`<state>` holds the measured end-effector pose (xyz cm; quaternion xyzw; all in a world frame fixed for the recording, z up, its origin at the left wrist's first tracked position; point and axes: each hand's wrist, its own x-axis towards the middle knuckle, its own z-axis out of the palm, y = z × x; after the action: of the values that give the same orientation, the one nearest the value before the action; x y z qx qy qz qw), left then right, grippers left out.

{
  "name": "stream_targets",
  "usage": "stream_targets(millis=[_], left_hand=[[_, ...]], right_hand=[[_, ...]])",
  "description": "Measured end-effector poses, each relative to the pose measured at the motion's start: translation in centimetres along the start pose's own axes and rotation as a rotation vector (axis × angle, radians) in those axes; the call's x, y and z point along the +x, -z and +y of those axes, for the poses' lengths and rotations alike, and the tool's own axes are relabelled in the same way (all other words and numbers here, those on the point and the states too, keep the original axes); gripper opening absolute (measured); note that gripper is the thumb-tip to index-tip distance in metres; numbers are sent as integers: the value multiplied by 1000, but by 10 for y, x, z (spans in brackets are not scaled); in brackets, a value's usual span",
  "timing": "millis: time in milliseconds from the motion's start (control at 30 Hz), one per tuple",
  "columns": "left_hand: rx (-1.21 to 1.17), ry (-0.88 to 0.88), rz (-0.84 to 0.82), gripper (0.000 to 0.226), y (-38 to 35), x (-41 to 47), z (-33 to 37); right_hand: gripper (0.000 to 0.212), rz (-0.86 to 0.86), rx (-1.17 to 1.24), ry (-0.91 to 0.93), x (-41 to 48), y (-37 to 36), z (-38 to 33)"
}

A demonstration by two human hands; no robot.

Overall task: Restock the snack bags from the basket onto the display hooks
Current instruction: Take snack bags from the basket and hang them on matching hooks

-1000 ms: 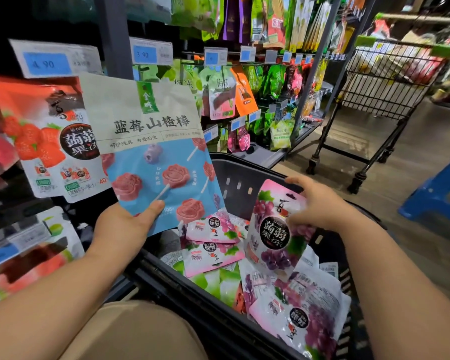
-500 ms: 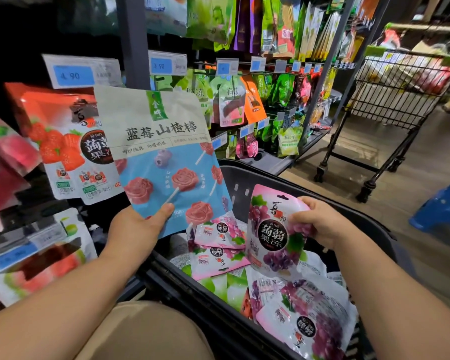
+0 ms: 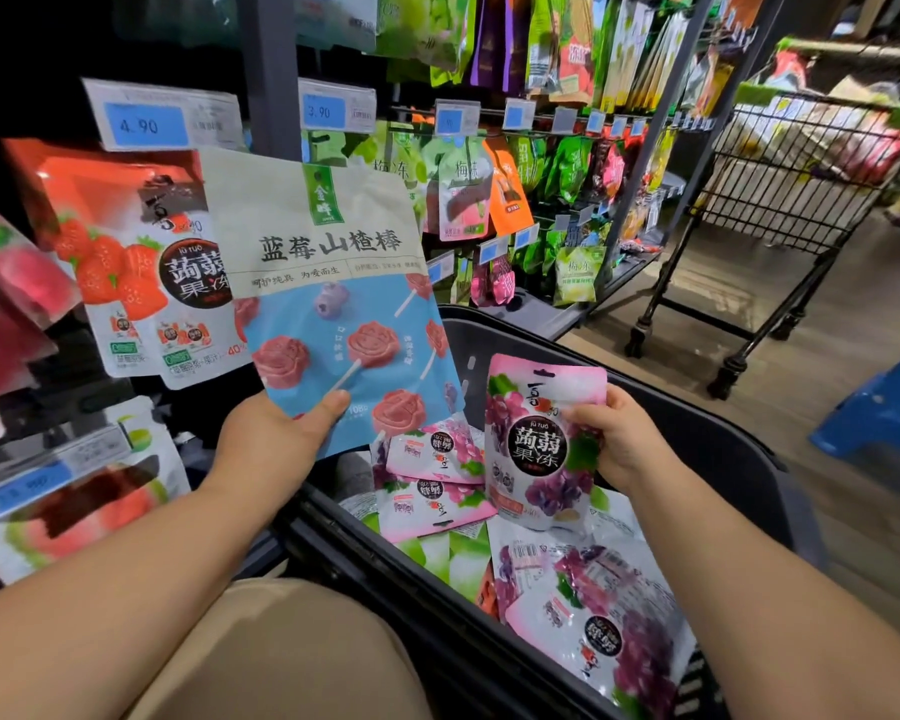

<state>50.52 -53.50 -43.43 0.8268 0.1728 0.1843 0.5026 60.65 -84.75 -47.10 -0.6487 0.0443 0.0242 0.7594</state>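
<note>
Shop aisle, left hand (image 3: 274, 439) holding blue bag (image 3: 333, 304), right hand (image 3: 622, 439) grape bag (image 3: 541, 439)

Head-worn camera looks down, close above basket (image 3: 718, 449).

Fingers of the left hand (image 3: 276, 439) lie hidden behind the lollipop bag (image 3: 333, 304); distant price tags (image 3: 514, 115) seem blurred.

— The lollipop bag (image 3: 328, 283)?
— Matt and paper-like up top (the blue part looks smoother).
— And the grape pouch (image 3: 541, 439)?
— Glossy plastic film, catching light. The basket (image 3: 723, 444) is dull dark plastic, the trolley (image 3: 791, 174) thin metal wire.
</note>
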Motion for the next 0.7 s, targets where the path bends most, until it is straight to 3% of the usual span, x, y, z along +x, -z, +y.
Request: stream_targets(millis=[100, 167, 300, 367, 533, 633, 700], left_hand=[[0, -9, -2, 26, 0, 0, -1], [-4, -15, 1, 26, -1, 1, -1], [-20, -14, 7, 26, -2, 1, -2], [-27, -25, 8, 25, -1, 0, -1], [-70, -22, -6, 18, 13, -4, -2], [-101, -29, 2, 9, 31, -8, -7], [-78, -30, 3, 11, 46, -10, -12]], right_hand=[[46, -97, -12, -133, -2, 5, 9], [53, -196, -159, -271, -4, 11, 16], [27, -290, -363, -386, -6, 19, 29], [19, -322, -417, -387, -6, 18, 34], [24, -230, -477, -329, -5, 12, 37], [6, -195, -382, -238, -5, 5, 28], [6, -122, -254, -175, -6, -5, 20]])
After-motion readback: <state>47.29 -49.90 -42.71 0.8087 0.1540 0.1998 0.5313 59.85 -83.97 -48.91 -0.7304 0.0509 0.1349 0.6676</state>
